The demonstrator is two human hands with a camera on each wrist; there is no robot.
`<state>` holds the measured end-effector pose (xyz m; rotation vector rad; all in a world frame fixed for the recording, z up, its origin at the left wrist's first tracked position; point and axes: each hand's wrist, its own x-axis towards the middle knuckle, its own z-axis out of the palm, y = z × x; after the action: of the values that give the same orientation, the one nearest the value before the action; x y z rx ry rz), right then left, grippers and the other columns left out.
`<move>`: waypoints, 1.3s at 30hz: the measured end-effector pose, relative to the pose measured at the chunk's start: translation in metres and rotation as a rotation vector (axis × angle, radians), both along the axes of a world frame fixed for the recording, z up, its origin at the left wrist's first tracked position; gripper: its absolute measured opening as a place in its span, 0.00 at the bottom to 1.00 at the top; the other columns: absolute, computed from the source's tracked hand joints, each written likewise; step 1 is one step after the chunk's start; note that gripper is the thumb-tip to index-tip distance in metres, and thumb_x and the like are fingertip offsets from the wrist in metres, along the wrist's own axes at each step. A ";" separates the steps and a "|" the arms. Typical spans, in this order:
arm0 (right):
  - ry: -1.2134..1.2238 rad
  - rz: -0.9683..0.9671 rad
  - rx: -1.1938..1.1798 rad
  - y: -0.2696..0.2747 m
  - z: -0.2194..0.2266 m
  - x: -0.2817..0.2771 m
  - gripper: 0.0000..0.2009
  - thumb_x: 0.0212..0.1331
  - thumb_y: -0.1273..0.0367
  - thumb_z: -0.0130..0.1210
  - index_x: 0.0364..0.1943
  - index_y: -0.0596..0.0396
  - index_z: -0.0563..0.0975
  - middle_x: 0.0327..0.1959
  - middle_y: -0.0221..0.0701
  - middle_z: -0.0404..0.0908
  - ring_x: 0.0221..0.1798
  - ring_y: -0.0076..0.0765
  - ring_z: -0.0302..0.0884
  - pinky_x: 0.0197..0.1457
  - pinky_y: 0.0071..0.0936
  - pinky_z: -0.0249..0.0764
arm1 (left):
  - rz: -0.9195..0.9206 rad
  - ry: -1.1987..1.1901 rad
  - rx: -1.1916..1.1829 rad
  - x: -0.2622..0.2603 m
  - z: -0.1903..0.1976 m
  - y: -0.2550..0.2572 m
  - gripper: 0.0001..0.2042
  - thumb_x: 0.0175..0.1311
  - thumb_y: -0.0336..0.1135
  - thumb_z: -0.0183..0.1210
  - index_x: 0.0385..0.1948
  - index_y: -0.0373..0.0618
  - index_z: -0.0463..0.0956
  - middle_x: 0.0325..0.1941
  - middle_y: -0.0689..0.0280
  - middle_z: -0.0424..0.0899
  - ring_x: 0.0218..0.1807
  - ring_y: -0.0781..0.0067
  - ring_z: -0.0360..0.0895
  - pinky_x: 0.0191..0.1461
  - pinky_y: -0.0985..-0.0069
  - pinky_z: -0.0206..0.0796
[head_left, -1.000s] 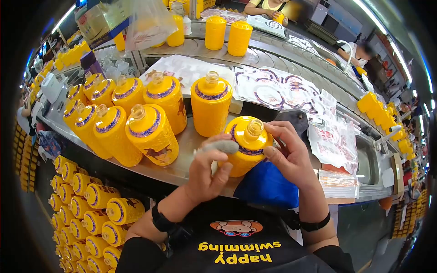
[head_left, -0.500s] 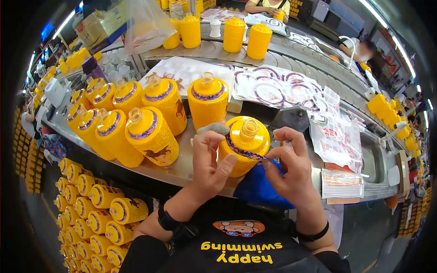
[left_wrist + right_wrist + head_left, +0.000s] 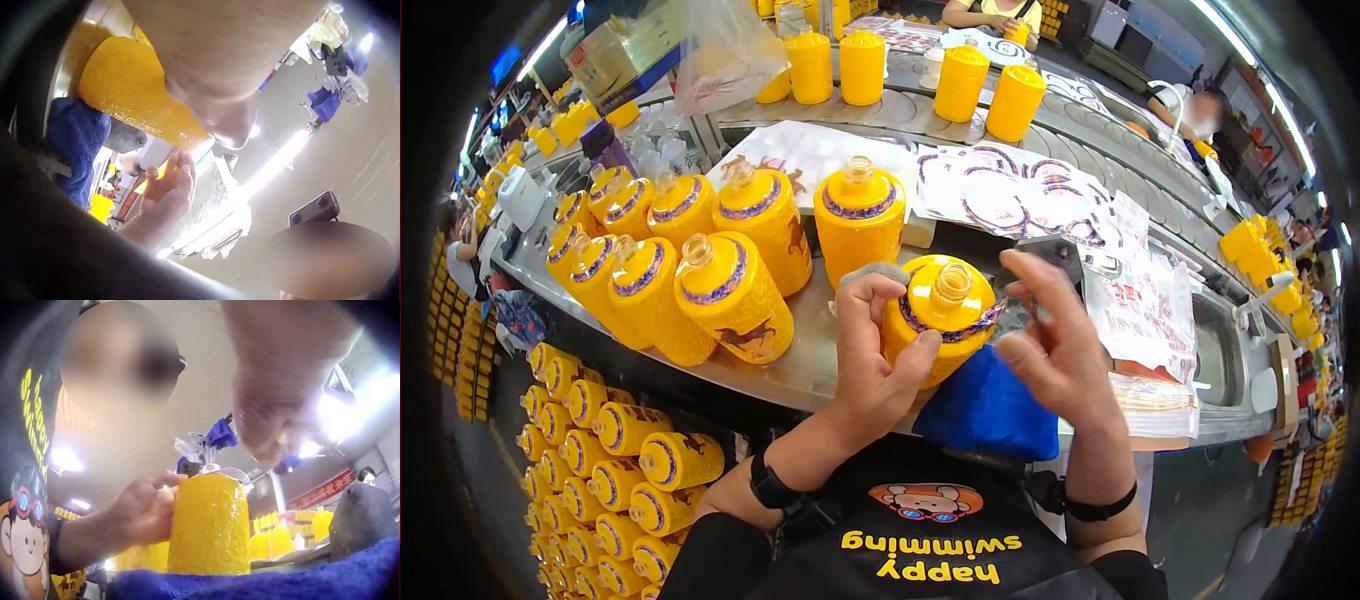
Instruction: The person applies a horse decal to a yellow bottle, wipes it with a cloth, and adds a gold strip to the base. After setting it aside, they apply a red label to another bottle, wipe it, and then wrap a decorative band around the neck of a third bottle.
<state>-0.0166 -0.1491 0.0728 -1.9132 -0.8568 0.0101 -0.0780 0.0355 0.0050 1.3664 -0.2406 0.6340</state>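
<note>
A yellow bottle (image 3: 948, 322) with a clear glass neck stands at the counter's front edge. Around its shoulder runs a patterned purple decal band (image 3: 992, 317), one end sticking out loose on the right. My left hand (image 3: 874, 355) holds the bottle's left side, thumb in front and a grey-covered index finger curled behind the shoulder. In the right wrist view the same hand (image 3: 145, 509) meets the bottle's upper side. To the right, my right hand (image 3: 1060, 345) is spread and holds nothing, fingers apart from the band. A blue cloth (image 3: 990, 410) lies below it.
Several banded yellow bottles (image 3: 720, 300) stand close on the left. Decal sheets (image 3: 1010, 195) lie behind, with more papers (image 3: 1140, 310) and a sink (image 3: 1220, 345) at right. Beyond, a conveyor (image 3: 900, 110) carries yellow bottles. Stacked bottles (image 3: 620, 430) fill the lower left.
My right hand pinched the band's end half a second ago and has since let go and drawn back right. My left thumb has moved onto the bottle's front. Conveyor bottles moved right.
</note>
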 end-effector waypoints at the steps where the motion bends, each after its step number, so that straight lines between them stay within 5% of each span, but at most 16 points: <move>1: -0.060 0.006 -0.037 0.005 -0.005 0.001 0.28 0.59 0.65 0.62 0.62 0.60 0.68 0.59 0.42 0.71 0.55 0.38 0.72 0.56 0.27 0.71 | 0.009 0.002 0.007 0.002 0.000 -0.001 0.22 0.60 0.22 0.55 0.54 0.43 0.55 0.52 0.60 0.63 0.56 0.72 0.67 0.64 0.73 0.59; 10: 0.326 0.077 0.150 0.014 -0.026 0.008 0.25 0.61 0.70 0.61 0.61 0.60 0.69 0.53 0.33 0.73 0.54 0.24 0.71 0.52 0.21 0.72 | -0.022 0.013 0.062 0.000 -0.006 0.004 0.23 0.61 0.21 0.53 0.55 0.45 0.53 0.53 0.63 0.59 0.60 0.72 0.65 0.67 0.73 0.58; 13: 0.355 0.087 0.184 0.014 -0.029 0.009 0.25 0.61 0.71 0.61 0.62 0.60 0.68 0.53 0.31 0.72 0.53 0.21 0.70 0.50 0.18 0.73 | 0.106 -0.084 0.170 -0.002 -0.020 0.006 0.20 0.63 0.25 0.54 0.53 0.44 0.56 0.56 0.58 0.64 0.61 0.63 0.66 0.68 0.65 0.57; 16: 0.367 0.098 0.193 0.014 -0.027 0.009 0.25 0.62 0.70 0.60 0.62 0.60 0.68 0.54 0.31 0.71 0.53 0.20 0.70 0.50 0.18 0.73 | 0.301 -0.279 0.746 -0.021 -0.016 0.020 0.19 0.62 0.30 0.60 0.51 0.47 0.63 0.60 0.51 0.70 0.65 0.44 0.63 0.72 0.53 0.50; 17: 0.374 0.098 0.193 0.014 -0.027 0.008 0.25 0.62 0.70 0.60 0.63 0.60 0.67 0.54 0.31 0.71 0.54 0.20 0.70 0.50 0.19 0.73 | 0.238 -0.289 0.718 -0.028 -0.021 0.017 0.18 0.63 0.32 0.60 0.51 0.49 0.64 0.63 0.50 0.71 0.69 0.34 0.57 0.73 0.48 0.46; 20: 0.432 0.106 0.281 0.017 -0.038 0.010 0.27 0.62 0.68 0.61 0.64 0.60 0.66 0.54 0.34 0.70 0.52 0.22 0.72 0.50 0.19 0.73 | 0.113 -0.267 0.719 -0.030 -0.017 0.021 0.16 0.65 0.34 0.59 0.51 0.49 0.64 0.63 0.48 0.70 0.70 0.32 0.55 0.74 0.49 0.45; 21: 0.307 0.063 0.227 0.020 -0.042 0.007 0.28 0.61 0.67 0.62 0.64 0.60 0.66 0.54 0.34 0.70 0.49 0.22 0.72 0.48 0.20 0.73 | 0.072 -0.243 0.700 -0.027 -0.019 0.027 0.17 0.66 0.34 0.58 0.52 0.48 0.62 0.64 0.51 0.68 0.73 0.37 0.53 0.75 0.51 0.43; 24: 0.045 -0.087 0.053 0.027 -0.038 -0.023 0.29 0.59 0.63 0.64 0.63 0.58 0.66 0.52 0.38 0.67 0.35 0.24 0.68 0.37 0.21 0.69 | -0.061 -0.184 0.145 -0.008 -0.028 0.031 0.19 0.67 0.34 0.58 0.54 0.46 0.59 0.64 0.55 0.63 0.74 0.48 0.53 0.76 0.52 0.40; 26: -0.040 -0.053 0.053 0.027 -0.036 -0.031 0.28 0.57 0.66 0.64 0.61 0.57 0.68 0.52 0.38 0.67 0.31 0.22 0.64 0.33 0.24 0.67 | -0.086 -0.115 0.044 -0.004 -0.021 0.032 0.22 0.65 0.33 0.59 0.54 0.44 0.55 0.62 0.56 0.59 0.71 0.59 0.55 0.76 0.59 0.42; 35: -0.341 -0.064 0.025 0.024 -0.026 -0.022 0.14 0.48 0.77 0.66 0.39 0.54 0.76 0.52 0.43 0.69 0.53 0.49 0.70 0.50 0.33 0.71 | -0.005 -0.006 -0.021 -0.001 -0.012 0.020 0.26 0.59 0.29 0.59 0.56 0.43 0.55 0.58 0.57 0.60 0.68 0.60 0.57 0.73 0.65 0.46; 39: -0.496 -0.075 -0.055 0.023 -0.012 -0.018 0.10 0.43 0.79 0.64 0.31 0.55 0.76 0.51 0.44 0.71 0.54 0.53 0.70 0.55 0.40 0.70 | 0.019 -0.007 -0.001 0.000 -0.012 0.020 0.25 0.58 0.28 0.59 0.55 0.43 0.56 0.58 0.57 0.60 0.67 0.61 0.59 0.73 0.65 0.48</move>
<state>-0.0350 -0.1261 0.0609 -2.0307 -1.1162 -0.5088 -0.0778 0.0550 -0.0073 1.3672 -0.2336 0.6547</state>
